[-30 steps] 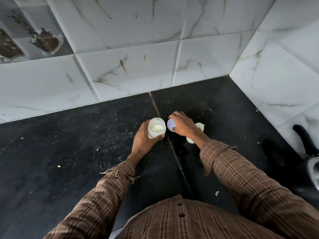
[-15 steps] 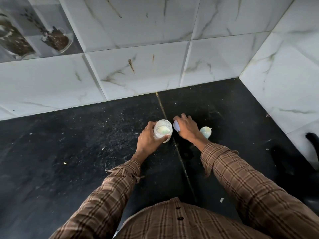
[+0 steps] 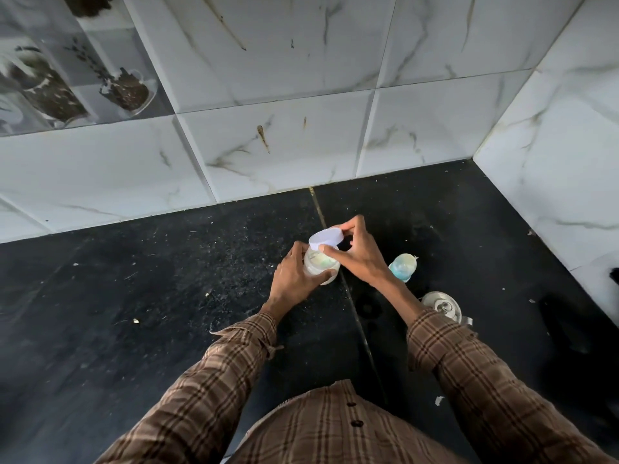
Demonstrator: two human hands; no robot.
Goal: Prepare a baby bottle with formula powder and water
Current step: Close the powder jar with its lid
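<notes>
A small clear jar [image 3: 321, 265] holding pale powder stands on the black counter [image 3: 167, 313]. My left hand [image 3: 292, 279] grips its side. My right hand [image 3: 355, 254] pinches a round white lid [image 3: 325, 240] and holds it tilted just over the jar's mouth. To the right of my right wrist stands a baby bottle [image 3: 403, 266] with a clear teat and a blue collar.
A shiny steel item with a knob [image 3: 441, 307] lies on the counter by my right sleeve. White marble-look tiled walls [image 3: 301, 145] close the counter at the back and on the right. A dark object [image 3: 613, 274] shows at the right edge.
My right hand has lifted the white lid from beside the jar to just over its mouth. The camera has tilted up, bringing the steel item into view.
</notes>
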